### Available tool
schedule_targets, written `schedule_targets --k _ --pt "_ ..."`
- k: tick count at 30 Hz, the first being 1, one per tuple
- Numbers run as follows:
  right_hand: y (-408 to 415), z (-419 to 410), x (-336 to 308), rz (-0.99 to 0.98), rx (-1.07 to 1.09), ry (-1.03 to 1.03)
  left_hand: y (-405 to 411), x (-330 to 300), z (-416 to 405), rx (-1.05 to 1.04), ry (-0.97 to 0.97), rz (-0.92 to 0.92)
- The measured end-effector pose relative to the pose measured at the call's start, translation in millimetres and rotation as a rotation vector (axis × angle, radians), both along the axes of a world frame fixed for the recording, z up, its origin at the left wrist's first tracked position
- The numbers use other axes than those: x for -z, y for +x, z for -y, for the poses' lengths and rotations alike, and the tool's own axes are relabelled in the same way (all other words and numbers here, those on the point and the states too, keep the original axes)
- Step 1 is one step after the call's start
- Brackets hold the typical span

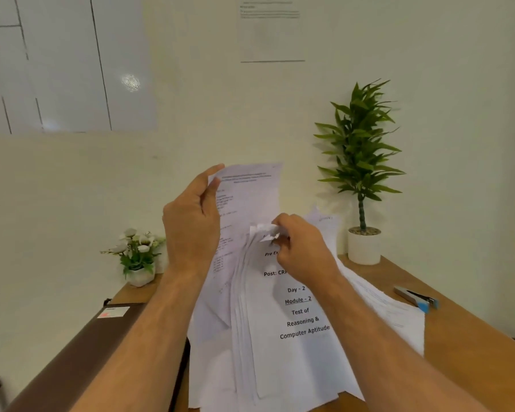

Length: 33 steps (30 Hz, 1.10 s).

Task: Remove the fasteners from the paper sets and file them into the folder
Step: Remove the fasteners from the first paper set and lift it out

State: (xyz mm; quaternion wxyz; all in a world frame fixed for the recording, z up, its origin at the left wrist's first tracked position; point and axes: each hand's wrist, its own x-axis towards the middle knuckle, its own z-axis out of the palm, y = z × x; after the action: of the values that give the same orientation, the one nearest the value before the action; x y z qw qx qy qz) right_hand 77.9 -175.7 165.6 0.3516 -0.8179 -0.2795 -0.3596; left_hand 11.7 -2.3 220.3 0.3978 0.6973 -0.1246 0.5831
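I see my left hand (pixel 192 224) held up above the wooden table (pixel 464 346), and its thumb and fingers pinch the top left edge of one printed sheet (pixel 250 197) that stands up in the air. My right hand (pixel 302 251) is just beside it, a bit lower, with its fingers curled and pinching the crumpled, torn top corner (pixel 265 230) of the paper set (pixel 298 337). The fastener must be somewhere in that corner, but it is too small and too hidden by my fingers for me to tell. The paper set has many pages that fan out on the left side, and its top page has big black words like "Day - 2" and "Test of Reasoning & Computer Aptitude". The lower part of the set hangs down to the table in front of me. More loose white papers (pixel 390 310) lie under it and spread out to the right. A dark brown folder (pixel 81 352) lies on the left side of the table, with a small white and pink label near its far end. A grey and blue stapler (pixel 416 298) lies on the table to the right, just past the loose papers. At the back there is a little pot of white flowers (pixel 137 254) on the left and a tall green plant (pixel 363 162) in a white pot on the right, both by the wall.
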Motion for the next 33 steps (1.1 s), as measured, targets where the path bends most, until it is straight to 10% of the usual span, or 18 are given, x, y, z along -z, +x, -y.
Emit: schedule_targets --k 12,18,25,33 --pt "-43.5 -23.6 -112.8 0.309 -0.155 0.145 -23.4 -51.2 8.1 0.21 0.185 -0.066" --pt "-79.3 -20.6 -172.2 0.475 -0.005 0.069 -36.1 -93.1 11.2 0.607 -0.164 0.004" --pt "-43.3 -28.6 -109.0 0.054 0.125 -0.177 19.1 6.6 1.3 0.786 -0.641 -0.374" --pt "2.1 -23.8 85.2 -0.436 0.151 -0.211 41.4 178.6 4.6 0.65 -0.683 -0.962"
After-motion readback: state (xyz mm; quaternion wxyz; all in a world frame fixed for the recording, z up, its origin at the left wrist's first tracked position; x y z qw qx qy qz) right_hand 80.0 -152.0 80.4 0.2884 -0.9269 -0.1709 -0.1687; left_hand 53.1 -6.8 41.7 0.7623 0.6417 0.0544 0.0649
